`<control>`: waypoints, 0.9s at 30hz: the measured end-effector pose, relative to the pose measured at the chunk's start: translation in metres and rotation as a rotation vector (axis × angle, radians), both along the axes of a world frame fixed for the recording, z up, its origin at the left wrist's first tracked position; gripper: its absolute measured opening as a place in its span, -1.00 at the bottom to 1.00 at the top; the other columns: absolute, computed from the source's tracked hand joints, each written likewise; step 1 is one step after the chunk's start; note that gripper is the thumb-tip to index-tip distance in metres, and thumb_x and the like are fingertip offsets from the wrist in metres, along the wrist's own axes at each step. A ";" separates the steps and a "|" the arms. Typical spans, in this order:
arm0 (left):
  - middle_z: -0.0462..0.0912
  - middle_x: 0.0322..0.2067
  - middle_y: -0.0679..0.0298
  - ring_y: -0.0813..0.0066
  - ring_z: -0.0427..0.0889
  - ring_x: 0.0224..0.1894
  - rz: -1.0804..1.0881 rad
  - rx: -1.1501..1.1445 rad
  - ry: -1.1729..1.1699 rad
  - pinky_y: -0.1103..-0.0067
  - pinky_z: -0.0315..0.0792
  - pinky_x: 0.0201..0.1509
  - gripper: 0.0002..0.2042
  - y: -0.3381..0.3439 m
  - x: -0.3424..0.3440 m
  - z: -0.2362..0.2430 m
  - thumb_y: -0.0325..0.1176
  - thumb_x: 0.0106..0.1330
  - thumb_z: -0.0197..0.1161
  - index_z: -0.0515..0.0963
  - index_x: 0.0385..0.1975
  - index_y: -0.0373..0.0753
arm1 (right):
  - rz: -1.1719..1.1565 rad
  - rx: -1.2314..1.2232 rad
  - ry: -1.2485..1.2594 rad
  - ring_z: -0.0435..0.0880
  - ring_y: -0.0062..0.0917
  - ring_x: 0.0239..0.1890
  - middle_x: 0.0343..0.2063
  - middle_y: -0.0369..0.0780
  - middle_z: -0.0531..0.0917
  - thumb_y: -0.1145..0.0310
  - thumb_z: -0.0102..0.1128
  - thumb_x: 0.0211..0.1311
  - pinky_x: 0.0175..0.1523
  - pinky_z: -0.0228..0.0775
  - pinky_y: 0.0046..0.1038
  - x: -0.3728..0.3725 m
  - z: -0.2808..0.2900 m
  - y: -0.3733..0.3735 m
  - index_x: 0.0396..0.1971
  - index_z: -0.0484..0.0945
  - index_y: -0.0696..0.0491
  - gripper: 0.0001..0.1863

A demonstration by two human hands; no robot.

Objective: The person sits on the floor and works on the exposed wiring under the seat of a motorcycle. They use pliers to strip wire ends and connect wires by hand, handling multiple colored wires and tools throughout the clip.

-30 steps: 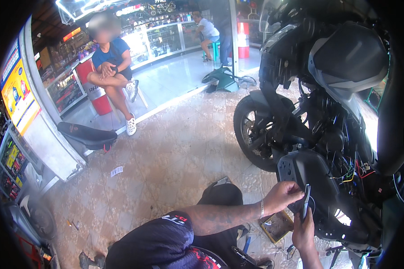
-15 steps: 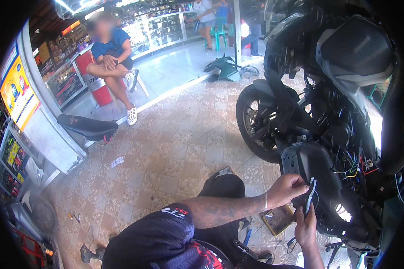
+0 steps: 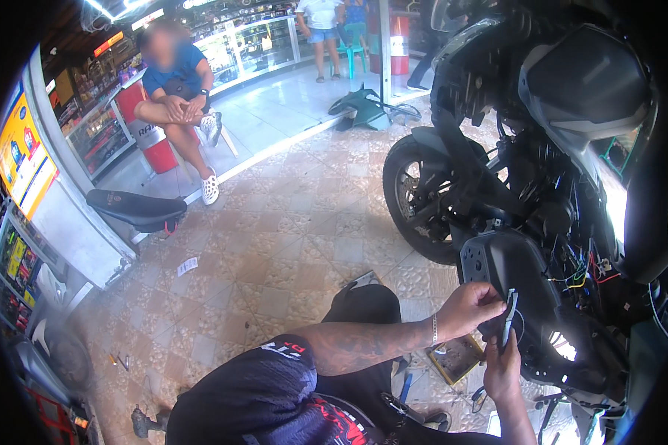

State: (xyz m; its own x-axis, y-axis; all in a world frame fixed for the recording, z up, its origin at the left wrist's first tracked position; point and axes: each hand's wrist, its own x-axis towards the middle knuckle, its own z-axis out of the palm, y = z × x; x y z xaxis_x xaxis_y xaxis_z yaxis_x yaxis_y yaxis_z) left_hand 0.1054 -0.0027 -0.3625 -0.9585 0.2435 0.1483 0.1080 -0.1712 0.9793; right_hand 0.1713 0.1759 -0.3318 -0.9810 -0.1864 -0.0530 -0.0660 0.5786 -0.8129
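1. Fingers [image 3: 490,297] of our left hand [image 3: 467,308] are curled together and pinched on the edge of the black plastic motorcycle side panel [image 3: 508,267], low at the right of the view.
2. Far left, we see a shop counter with a yellow poster [image 3: 22,159], and beside it a loose black motorcycle seat [image 3: 133,209] lying on the tiled floor [image 3: 274,245].
3. Behind the seat, a person in a blue shirt [image 3: 174,81] sits on a stool.
4. Our left forearm [image 3: 364,345] crosses the lower middle toward the panel.
5. Just right of it, our right hand [image 3: 503,371] comes up from below, its fingers closed around a slim dark hand tool [image 3: 508,315] whose tip meets the panel.
6. Beyond the hands stands the black motorcycle [image 3: 557,148], its front wheel [image 3: 423,200] on the tiles and coloured wires [image 3: 583,274] exposed beside the panel.
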 end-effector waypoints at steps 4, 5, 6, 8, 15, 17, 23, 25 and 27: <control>0.72 -0.25 0.34 0.69 0.65 -0.19 -0.030 0.036 0.020 0.63 0.55 -0.07 -0.83 0.001 0.002 0.001 -0.36 0.46 0.31 0.61 -0.17 -0.36 | 0.012 0.000 0.012 0.73 -0.11 -0.10 -0.18 0.04 0.71 0.43 -0.06 0.55 0.00 0.47 -0.20 0.003 0.003 0.000 0.07 0.44 0.21 -0.76; 0.72 -0.26 0.35 0.69 0.64 -0.19 -0.019 0.042 0.025 0.63 0.55 -0.08 -0.83 0.001 0.004 0.001 -0.36 0.45 0.31 0.61 -0.18 -0.36 | 0.004 0.036 0.010 0.73 -0.10 -0.10 -0.19 0.04 0.71 0.42 -0.06 0.55 -0.01 0.47 -0.20 0.003 0.004 0.000 0.08 0.44 0.21 -0.75; 0.71 -0.27 0.35 0.69 0.64 -0.20 -0.010 0.032 0.037 0.63 0.54 -0.09 -0.84 0.000 0.004 0.002 -0.36 0.45 0.31 0.61 -0.18 -0.35 | -0.003 0.055 0.008 0.73 -0.10 -0.10 -0.19 0.04 0.71 0.42 -0.06 0.55 -0.01 0.47 -0.19 0.004 0.004 0.000 0.08 0.43 0.21 -0.75; 0.71 -0.28 0.36 0.70 0.64 -0.21 -0.001 0.016 0.044 0.63 0.54 -0.10 -0.84 0.000 0.004 0.003 -0.37 0.45 0.31 0.61 -0.19 -0.35 | -0.005 0.063 0.032 0.72 -0.10 -0.11 -0.21 0.05 0.70 0.41 -0.06 0.55 -0.01 0.47 -0.19 0.004 0.004 -0.001 0.09 0.43 0.21 -0.73; 0.71 -0.28 0.35 0.69 0.64 -0.21 0.000 0.038 0.024 0.64 0.54 -0.12 -0.85 0.001 0.008 0.006 -0.37 0.45 0.31 0.61 -0.20 -0.34 | 0.025 0.001 0.059 0.55 -0.48 -0.34 -0.33 -0.15 0.62 0.28 -0.04 0.61 -0.19 0.42 -0.36 0.007 0.004 0.001 0.06 0.43 0.19 -0.71; 0.71 -0.27 0.35 0.69 0.65 -0.21 0.010 0.010 0.034 0.63 0.55 -0.11 -0.85 0.002 0.006 0.006 -0.37 0.45 0.31 0.61 -0.20 -0.34 | 0.022 -0.015 0.055 0.56 -0.49 -0.34 -0.35 -0.17 0.62 0.26 -0.03 0.62 -0.19 0.43 -0.37 0.008 0.003 0.001 0.07 0.43 0.19 -0.70; 0.72 -0.26 0.32 0.68 0.65 -0.18 -0.003 -0.032 -0.006 0.63 0.55 -0.08 -0.84 0.004 0.006 0.001 -0.36 0.45 0.31 0.62 -0.18 -0.35 | -0.010 -0.039 -0.017 0.70 -0.29 -0.22 -0.25 0.00 0.70 0.34 -0.07 0.58 -0.07 0.48 -0.25 0.009 -0.003 0.005 0.15 0.42 0.22 -0.68; 0.72 -0.26 0.31 0.68 0.65 -0.18 0.010 -0.042 0.014 0.63 0.55 -0.08 -0.83 0.004 0.006 -0.001 -0.36 0.45 0.31 0.62 -0.17 -0.35 | 0.018 -0.069 -0.060 0.69 -0.30 -0.20 -0.23 -0.02 0.70 0.33 -0.07 0.58 -0.05 0.49 -0.26 0.008 -0.006 0.007 0.16 0.42 0.22 -0.66; 0.72 -0.26 0.33 0.69 0.64 -0.18 0.017 -0.004 0.007 0.63 0.54 -0.07 -0.83 0.003 0.006 -0.004 -0.35 0.46 0.32 0.62 -0.18 -0.35 | 0.002 -0.072 0.021 0.63 -0.39 -0.25 -0.28 -0.10 0.65 0.32 -0.06 0.57 -0.10 0.45 -0.32 0.008 -0.013 0.006 0.09 0.43 0.21 -0.71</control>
